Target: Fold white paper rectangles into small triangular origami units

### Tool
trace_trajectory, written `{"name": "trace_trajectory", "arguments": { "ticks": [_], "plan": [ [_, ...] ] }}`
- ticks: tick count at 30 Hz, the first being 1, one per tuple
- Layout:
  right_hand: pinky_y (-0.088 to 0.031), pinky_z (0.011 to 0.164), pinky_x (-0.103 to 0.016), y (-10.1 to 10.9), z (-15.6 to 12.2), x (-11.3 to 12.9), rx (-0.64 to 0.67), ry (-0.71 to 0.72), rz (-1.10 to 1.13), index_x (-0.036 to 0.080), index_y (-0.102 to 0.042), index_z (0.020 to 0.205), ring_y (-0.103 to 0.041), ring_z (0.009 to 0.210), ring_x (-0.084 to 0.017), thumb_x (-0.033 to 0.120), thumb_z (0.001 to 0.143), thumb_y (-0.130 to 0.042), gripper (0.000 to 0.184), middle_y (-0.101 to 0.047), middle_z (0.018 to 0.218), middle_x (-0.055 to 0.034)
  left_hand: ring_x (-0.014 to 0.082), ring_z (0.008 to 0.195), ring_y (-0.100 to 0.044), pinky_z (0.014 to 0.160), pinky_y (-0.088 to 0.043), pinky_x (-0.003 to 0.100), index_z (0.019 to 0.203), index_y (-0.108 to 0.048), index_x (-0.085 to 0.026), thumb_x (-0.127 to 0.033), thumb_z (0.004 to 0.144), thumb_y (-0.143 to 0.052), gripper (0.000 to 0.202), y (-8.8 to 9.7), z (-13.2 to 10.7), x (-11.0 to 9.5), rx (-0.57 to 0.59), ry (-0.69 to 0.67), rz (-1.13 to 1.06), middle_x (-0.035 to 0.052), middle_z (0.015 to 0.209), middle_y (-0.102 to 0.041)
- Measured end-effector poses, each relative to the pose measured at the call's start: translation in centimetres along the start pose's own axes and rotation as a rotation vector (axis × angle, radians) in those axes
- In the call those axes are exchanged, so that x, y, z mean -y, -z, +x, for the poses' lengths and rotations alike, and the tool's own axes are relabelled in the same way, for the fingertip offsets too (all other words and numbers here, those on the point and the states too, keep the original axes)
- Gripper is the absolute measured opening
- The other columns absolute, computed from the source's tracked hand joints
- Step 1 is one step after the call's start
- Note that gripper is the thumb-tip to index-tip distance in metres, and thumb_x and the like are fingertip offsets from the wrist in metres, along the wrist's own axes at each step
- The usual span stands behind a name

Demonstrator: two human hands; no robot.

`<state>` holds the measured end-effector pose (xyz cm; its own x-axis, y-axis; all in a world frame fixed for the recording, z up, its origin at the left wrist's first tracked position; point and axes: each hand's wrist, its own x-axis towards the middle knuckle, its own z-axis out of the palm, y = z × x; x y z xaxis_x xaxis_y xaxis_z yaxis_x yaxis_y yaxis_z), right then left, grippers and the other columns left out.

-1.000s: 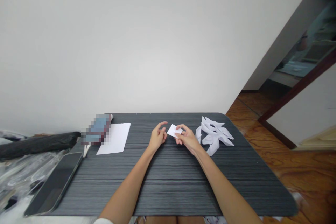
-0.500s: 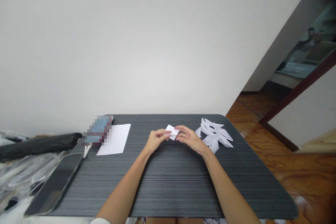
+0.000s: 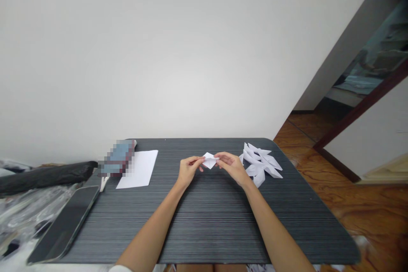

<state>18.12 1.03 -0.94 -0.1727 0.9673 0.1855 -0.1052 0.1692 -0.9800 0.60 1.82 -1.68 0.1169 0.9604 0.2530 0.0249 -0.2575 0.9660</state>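
Note:
Above the far middle of the dark ribbed table [image 3: 204, 221], both my hands pinch one small white folded paper piece [image 3: 209, 160]. My left hand [image 3: 188, 169] grips its left corner with thumb and forefinger. My right hand [image 3: 232, 166] grips its right edge, fingers curled. The piece is held just above the tabletop, angled like a small diamond. Right of my right hand lies a pile of pointed folded white paper pieces [image 3: 262, 162].
A flat white sheet [image 3: 138, 169] lies at the back left beside a blurred blue-red object [image 3: 117, 159]. A dark phone [image 3: 65, 223] rests at the left edge, with a black rolled item [image 3: 44, 175] behind it. Wooden floor [image 3: 350, 204] lies to the right.
My left hand, free of the paper a second ago, has closed on its left corner. Both hands now hold the piece, which has turned from a flat rectangle toward a diamond shape.

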Motion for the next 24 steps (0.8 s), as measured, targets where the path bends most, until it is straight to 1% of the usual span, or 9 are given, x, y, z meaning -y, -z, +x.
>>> {"name": "trace_trajectory", "arguments": {
  "ticks": [2, 5, 10, 13, 17, 21, 24],
  "plan": [
    [-0.041, 0.054, -0.024, -0.08, 0.04, -0.02, -0.024, 0.0, 0.002, 0.018, -0.06, 0.081, -0.055, 0.061, -0.012, 0.024, 0.065, -0.062, 0.017, -0.062, 0.072, -0.0012, 0.0095, 0.043, -0.054, 0.049, -0.044, 0.021, 0.074, -0.067, -0.012, -0.032, 0.068, -0.06, 0.022, -0.09, -0.11, -0.29, -0.008, -0.009, 0.017, 0.0022, 0.06, -0.065],
    [-0.041, 0.052, -0.025, -0.19, 0.05, -0.03, -0.058, -0.012, -0.026, 0.016, -0.062, 0.073, -0.052, 0.054, -0.011, 0.025, 0.063, -0.064, 0.014, -0.06, 0.063, -0.0006, 0.0105, 0.044, -0.055, 0.051, -0.045, 0.021, 0.073, -0.067, -0.012, -0.032, 0.069, -0.059, 0.022, -0.21, -0.25, -0.61, -0.009, -0.016, 0.037, 0.0023, 0.058, -0.065],
    [-0.042, 0.052, -0.027, -0.05, 0.1, 0.12, -0.126, -0.005, -0.05, 0.016, -0.062, 0.067, -0.053, 0.052, -0.012, 0.028, 0.059, -0.066, 0.014, -0.061, 0.059, -0.0009, 0.0162, 0.057, -0.062, 0.063, -0.049, 0.027, 0.084, -0.067, -0.014, -0.03, 0.068, -0.06, 0.024, -0.22, -0.32, -0.79, 0.031, -0.013, 0.015, 0.0038, 0.065, -0.067],
    [-0.041, 0.048, -0.026, 0.0, 0.04, 0.26, -0.131, 0.016, -0.04, 0.017, -0.06, 0.064, -0.053, 0.05, -0.012, 0.028, 0.058, -0.067, 0.014, -0.06, 0.054, 0.0001, 0.0168, 0.057, -0.062, 0.063, -0.051, 0.029, 0.082, -0.067, -0.014, -0.03, 0.069, -0.059, 0.022, -0.22, -0.3, -0.67, 0.017, -0.024, 0.0, 0.0047, 0.069, -0.067],
    [-0.041, 0.049, -0.026, 0.0, -0.2, 0.3, -0.115, 0.03, -0.042, 0.017, -0.058, 0.061, -0.056, 0.05, -0.013, 0.027, 0.058, -0.067, 0.014, -0.06, 0.053, -0.0008, 0.0169, 0.062, -0.062, 0.063, -0.051, 0.029, 0.077, -0.066, -0.013, -0.029, 0.069, -0.059, 0.02, -0.21, -0.21, -0.29, -0.006, -0.025, -0.059, 0.006, 0.077, -0.067],
    [-0.043, 0.053, -0.027, 0.02, -0.3, 0.18, -0.092, 0.023, -0.057, 0.016, -0.058, 0.062, -0.057, 0.053, -0.014, 0.028, 0.059, -0.067, 0.015, -0.061, 0.056, -0.001, 0.0165, 0.064, -0.062, 0.063, -0.051, 0.028, 0.073, -0.065, -0.012, -0.029, 0.068, -0.06, 0.019, -0.25, -0.12, -0.03, -0.034, -0.008, -0.076, 0.005, 0.073, -0.066],
    [-0.045, 0.061, -0.029, -0.15, -0.19, 0.08, -0.082, 0.018, -0.053, 0.017, -0.061, 0.068, -0.058, 0.061, -0.014, 0.03, 0.06, -0.066, 0.016, -0.063, 0.067, -0.0021, 0.0159, 0.063, -0.061, 0.063, -0.051, 0.028, 0.073, -0.064, -0.012, -0.03, 0.068, -0.06, 0.019, -0.43, -0.21, 0.02, -0.026, -0.002, -0.087, 0.0047, 0.072, -0.066]
  ]
}}
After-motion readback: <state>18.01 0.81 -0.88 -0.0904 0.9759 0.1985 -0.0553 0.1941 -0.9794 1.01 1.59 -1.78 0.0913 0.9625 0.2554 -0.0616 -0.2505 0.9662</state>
